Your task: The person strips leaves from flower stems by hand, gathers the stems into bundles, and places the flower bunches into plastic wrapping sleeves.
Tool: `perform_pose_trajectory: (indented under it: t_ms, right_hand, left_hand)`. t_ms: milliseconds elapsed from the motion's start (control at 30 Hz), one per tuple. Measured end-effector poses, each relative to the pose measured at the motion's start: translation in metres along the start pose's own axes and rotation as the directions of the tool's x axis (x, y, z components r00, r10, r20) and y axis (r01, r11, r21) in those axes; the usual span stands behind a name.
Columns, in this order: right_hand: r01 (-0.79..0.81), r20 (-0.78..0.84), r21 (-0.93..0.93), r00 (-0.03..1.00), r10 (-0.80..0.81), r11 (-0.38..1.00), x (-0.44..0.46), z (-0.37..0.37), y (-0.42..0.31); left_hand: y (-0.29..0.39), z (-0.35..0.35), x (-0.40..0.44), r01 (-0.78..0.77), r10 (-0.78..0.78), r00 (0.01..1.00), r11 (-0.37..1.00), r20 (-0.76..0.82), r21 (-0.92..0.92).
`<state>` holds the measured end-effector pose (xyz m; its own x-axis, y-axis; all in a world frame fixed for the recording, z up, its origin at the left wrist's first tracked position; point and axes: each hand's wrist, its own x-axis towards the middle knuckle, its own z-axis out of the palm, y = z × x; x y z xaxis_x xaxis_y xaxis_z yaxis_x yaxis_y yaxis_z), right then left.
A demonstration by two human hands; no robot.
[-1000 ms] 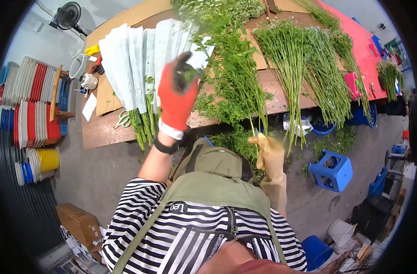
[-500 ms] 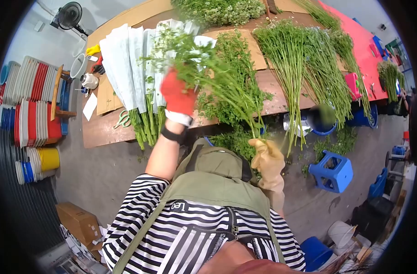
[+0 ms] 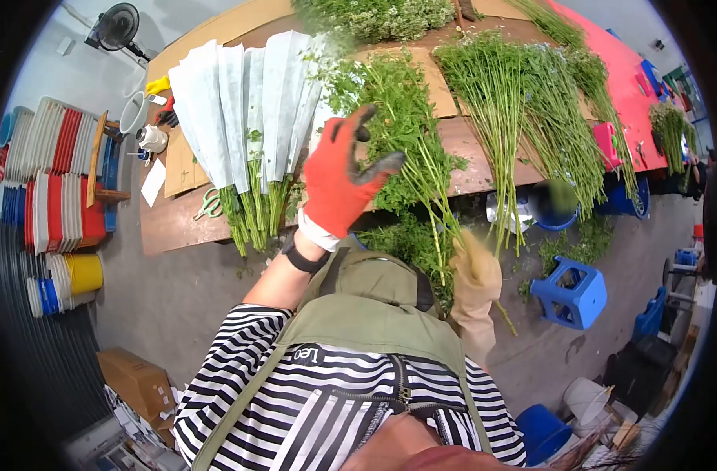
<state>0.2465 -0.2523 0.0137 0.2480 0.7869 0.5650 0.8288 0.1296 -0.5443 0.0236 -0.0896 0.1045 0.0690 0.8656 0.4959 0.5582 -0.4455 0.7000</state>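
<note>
My left hand (image 3: 341, 180), in a red glove with dark fingertips, is open with thumb and fingers apart and nothing between them. It is above the table edge, left of a leafy green bunch. In a tan glove, my right hand (image 3: 475, 267) is closed around the lower ends of flower stems (image 3: 435, 196). One stem end sticks out below that hand. The leafy tops of these stems rest among the greenery (image 3: 402, 102) on the table. Left of my red glove lie bunches wrapped in white sleeves (image 3: 231, 110), their cut stems (image 3: 252, 208) hanging over the edge.
Long-stemmed flower bunches (image 3: 488, 118) lie to the right on the table (image 3: 170, 224). Green-handled scissors (image 3: 209, 204) are near the left edge. A blue stool (image 3: 570, 294) and buckets (image 3: 627, 200) stand on the floor at right. A fan (image 3: 118, 26) is at upper left.
My left hand has let go of the leafy upper part of the stems and opened, moving right and nearer. My right hand has shifted slightly right and down, still holding the stem ends.
</note>
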Motion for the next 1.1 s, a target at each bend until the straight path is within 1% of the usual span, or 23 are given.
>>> perform_pose_trajectory:
  t_ms: [100,133,200,233,300,333,400,433,500,533,567,633,667,700,767,800,833,867,967,1100]
  right_hand:
    - [0.085,0.073,-0.208,0.995,-0.071,0.974,0.002,-0.010,-0.005]
    - [0.086,0.080,-0.248,0.994,-0.068,0.965,0.001,-0.010,-0.005]
    - [0.088,0.097,-0.327,0.994,-0.059,0.941,-0.002,-0.011,-0.006]
    - [0.076,0.131,-0.324,0.991,-0.035,0.943,-0.003,-0.011,-0.008]
    - [0.056,0.198,-0.317,0.980,0.008,0.947,-0.002,-0.012,-0.013]
    - [0.063,0.191,-0.329,0.982,0.001,0.942,-0.001,-0.011,-0.015]
    - [0.076,0.171,-0.356,0.985,-0.015,0.931,0.004,-0.008,-0.017]
    - [0.065,0.134,-0.330,0.991,-0.021,0.942,0.003,-0.010,-0.015]
    - [0.039,0.059,-0.272,0.998,-0.024,0.961,-0.003,-0.013,-0.006]
    - [0.076,0.013,-0.248,0.997,-0.075,0.966,-0.007,-0.013,0.006]
    - [0.082,0.013,-0.274,0.997,-0.081,0.958,-0.008,-0.015,0.009]
    - [0.089,0.005,-0.332,0.996,-0.092,0.939,-0.007,-0.018,0.010]
    - [0.057,0.035,-0.376,0.998,-0.048,0.925,-0.006,-0.020,0.008]
    - [0.052,0.058,-0.413,0.998,-0.031,0.909,-0.005,-0.020,0.008]
    - [0.050,0.104,-0.484,0.995,0.001,0.874,0.001,-0.018,0.008]
    - [0.059,0.126,-0.487,0.992,0.003,0.872,0.004,-0.018,0.006]
    - [0.070,0.149,-0.489,0.989,0.004,0.869,0.007,-0.020,0.002]
    - [0.082,0.172,-0.491,0.985,0.005,0.868,0.011,-0.021,-0.002]
    - [0.045,0.269,-0.539,0.955,0.122,0.841,0.022,-0.025,-0.010]
    - [0.083,0.192,-0.538,0.981,0.026,0.839,0.018,-0.021,-0.004]
  left_hand:
    - [-0.014,0.017,-0.007,-0.048,0.043,0.998,0.992,0.044,0.120]
    - [-0.022,0.023,-0.012,-0.025,0.022,0.999,0.996,0.029,0.090]
    - [-0.031,0.029,-0.016,-0.033,0.031,0.999,0.997,0.025,0.066]
    - [-0.034,0.030,-0.016,-0.036,0.035,0.999,0.998,0.020,0.055]
    - [-0.033,0.032,-0.012,-0.053,0.055,0.998,0.996,-0.028,0.070]
    - [-0.033,0.033,-0.010,-0.061,0.065,0.997,0.995,-0.052,0.077]
    - [-0.038,0.031,-0.004,-0.020,0.024,0.994,0.999,-0.105,0.038]
    - [-0.043,0.028,0.000,0.000,0.002,0.991,1.000,-0.130,0.016]
    - [-0.066,0.008,0.021,0.024,0.001,0.934,0.997,-0.358,0.067]
    - [-0.082,-0.006,0.032,0.036,-0.040,0.936,0.999,-0.349,-0.018]
    - [-0.093,-0.016,0.037,0.050,-0.082,0.938,0.993,-0.338,-0.103]
    - [-0.082,-0.025,0.033,0.099,-0.107,0.957,0.994,-0.271,-0.044]
    - [-0.074,-0.030,0.032,0.120,-0.120,0.964,0.993,-0.237,-0.013]
    - [-0.062,-0.025,0.031,0.086,-0.111,0.987,0.976,-0.117,-0.201]
    - [-0.038,-0.012,0.027,-0.060,0.048,0.995,0.989,-0.090,-0.134]
    - [-0.016,-0.015,0.025,0.032,-0.029,0.999,0.997,0.042,-0.075]
    - [0.001,-0.015,0.023,0.118,-0.116,0.979,0.993,0.167,-0.003]
    - [-0.003,-0.005,0.019,-0.021,0.012,0.990,0.998,0.140,0.067]
    - [-0.015,0.016,0.006,-0.158,0.108,0.975,0.951,0.197,0.264]
    - [-0.021,0.030,-0.005,-0.097,0.016,0.964,0.949,0.264,0.299]
